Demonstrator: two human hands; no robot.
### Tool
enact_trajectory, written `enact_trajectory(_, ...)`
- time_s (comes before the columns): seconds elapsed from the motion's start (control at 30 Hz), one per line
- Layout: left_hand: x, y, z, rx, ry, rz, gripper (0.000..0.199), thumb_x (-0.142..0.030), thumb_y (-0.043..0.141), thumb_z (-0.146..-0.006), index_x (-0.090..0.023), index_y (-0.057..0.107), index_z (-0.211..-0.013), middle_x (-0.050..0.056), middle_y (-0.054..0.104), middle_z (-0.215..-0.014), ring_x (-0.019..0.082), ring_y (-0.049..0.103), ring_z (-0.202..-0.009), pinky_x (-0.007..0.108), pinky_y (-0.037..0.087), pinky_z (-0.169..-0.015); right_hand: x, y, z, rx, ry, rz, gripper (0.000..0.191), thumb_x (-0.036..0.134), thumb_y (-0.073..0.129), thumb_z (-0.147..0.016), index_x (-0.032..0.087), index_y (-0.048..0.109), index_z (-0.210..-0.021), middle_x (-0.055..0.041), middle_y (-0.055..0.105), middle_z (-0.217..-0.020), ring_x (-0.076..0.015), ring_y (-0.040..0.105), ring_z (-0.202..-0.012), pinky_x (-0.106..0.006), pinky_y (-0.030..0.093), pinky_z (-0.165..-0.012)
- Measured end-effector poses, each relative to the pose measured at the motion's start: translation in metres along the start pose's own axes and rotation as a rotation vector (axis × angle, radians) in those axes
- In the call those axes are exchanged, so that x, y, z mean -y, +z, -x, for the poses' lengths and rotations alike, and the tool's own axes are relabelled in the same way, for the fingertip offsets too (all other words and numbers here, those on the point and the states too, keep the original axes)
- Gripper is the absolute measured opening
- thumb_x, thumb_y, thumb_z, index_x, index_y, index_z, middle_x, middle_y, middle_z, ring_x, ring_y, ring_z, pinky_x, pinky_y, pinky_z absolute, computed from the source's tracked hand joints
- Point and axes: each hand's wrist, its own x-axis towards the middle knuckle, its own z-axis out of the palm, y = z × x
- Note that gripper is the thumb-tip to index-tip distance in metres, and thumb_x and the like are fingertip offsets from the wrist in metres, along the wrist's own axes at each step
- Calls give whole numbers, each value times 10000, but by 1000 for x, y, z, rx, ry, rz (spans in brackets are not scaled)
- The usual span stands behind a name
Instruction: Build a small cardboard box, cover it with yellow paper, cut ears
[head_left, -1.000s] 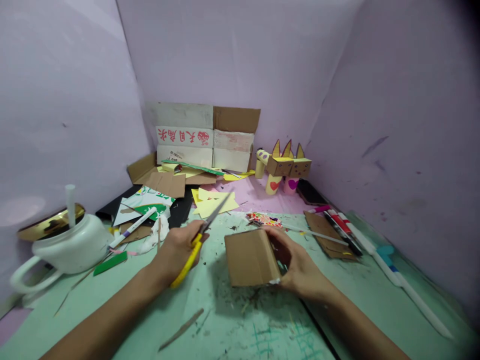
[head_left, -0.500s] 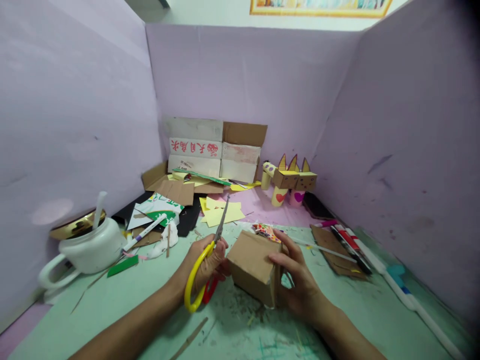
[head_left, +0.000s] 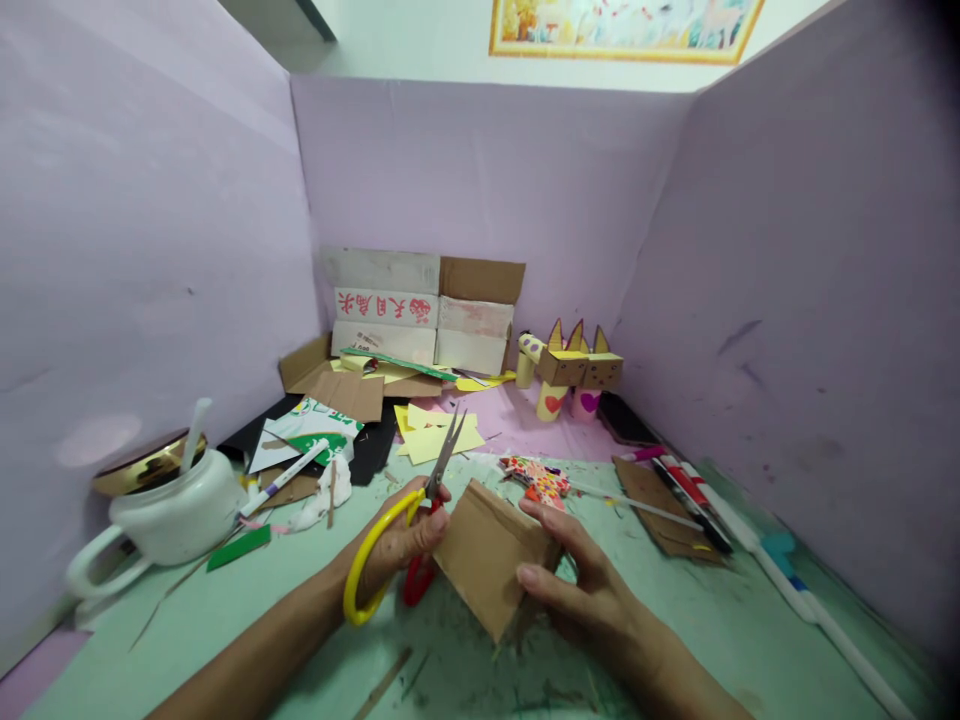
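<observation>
My left hand is closed on a pair of scissors with one yellow and one red handle loop. Their blades point up and away from me, slightly parted. In my right hand is a small brown cardboard box, held by its right side with thumb and fingers. The box is tilted, one corner toward me, and its left edge is close by my left fingertips; whether they touch I cannot tell. Just beyond it lies a piece of colourful patterned paper.
At left stands a white mug with a gold bowl-shaped item. Paper and cardboard scraps lie at the back, before an unfolded carton. Cardboard animal figures stand at back right, near a phone and markers.
The cardboard box has turned and tipped in my right hand, showing a broad face with a corner toward me. The scissors' blades have parted a little. The view has tilted up slightly.
</observation>
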Motion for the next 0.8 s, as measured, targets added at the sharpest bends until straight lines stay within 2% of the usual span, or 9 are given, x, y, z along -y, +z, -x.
enact_trajectory(0.13,4,-3,0,129,-39,228,575,-592,690,-638,-224,457,-1015,31,597,-848,174,604,-701,281,477,-624,1,-1,-4,33,-31,-16,598,137,613,-832,518,437,-1257,19,558,-1279,-249,503,-1232,-452,434,-1016)
enact_trajectory(0.27,0,0,1,225,-44,307,630,-488,786,-564,-223,428,-1010,56,614,-902,261,628,-870,402,491,-777,-1,4,-6,14,-62,-2,575,130,578,-848,507,441,-1260,35,517,-1332,-241,400,-1313,-483,385,-1054)
enact_trajectory(0.33,-2,2,1,156,-40,318,671,-445,807,-549,-235,397,-1037,46,614,-906,268,630,-887,413,496,-776,0,8,-6,-61,-13,-26,620,107,546,-849,510,396,-1296,69,376,-1450,-257,301,-1366,-526,335,-1077)
enact_trajectory(0.4,-1,3,-1,24,44,300,703,-427,820,-537,-246,376,-1052,38,614,-934,265,624,-931,391,494,-797,1,12,-7,-213,159,-88,645,113,499,-871,486,306,-1362,68,217,-1523,-277,243,-1387,-574,271,-1092)
enact_trajectory(0.47,1,2,-2,-106,154,249,722,-402,833,-523,-253,367,-1054,50,612,-1011,267,604,-1008,369,482,-838,1,13,-10,-381,406,-256,602,203,455,-914,424,209,-1417,0,143,-1543,-292,248,-1383,-594,261,-1084)
enact_trajectory(0.53,5,1,-3,-210,255,178,743,-352,847,-512,-260,358,-1064,67,595,-1105,269,571,-1087,366,455,-907,1,14,-12,-426,583,-520,608,388,475,-906,373,172,-1432,-76,153,-1536,-308,269,-1373,-583,315,-1055)
enact_trajectory(0.63,11,5,-1,-268,369,80,757,-294,852,-521,-275,348,-1084,73,567,-1184,263,546,-1134,384,408,-988,3,14,-16,-272,688,-762,932,648,632,-682,345,163,-1429,-128,183,-1527,-342,233,-1381,-571,315,-1050)
enact_trajectory(0.7,15,11,0,-236,426,27,736,-290,841,-550,-286,350,-1098,71,552,-1208,256,544,-1135,391,399,-1002,6,14,-18,-156,761,-811,1140,700,701,-522,318,140,-1438,-152,197,-1523,-354,216,-1383,-563,283,-1065)
enact_trajectory(0.8,24,19,1,-172,486,-44,726,-293,826,-589,-306,356,-1142,60,529,-1230,253,518,-1163,400,378,-1019,12,15,-20,-87,839,-792,1251,695,741,-447,268,118,-1445,-185,279,-1484,-362,282,-1357,-546,266,-1078)
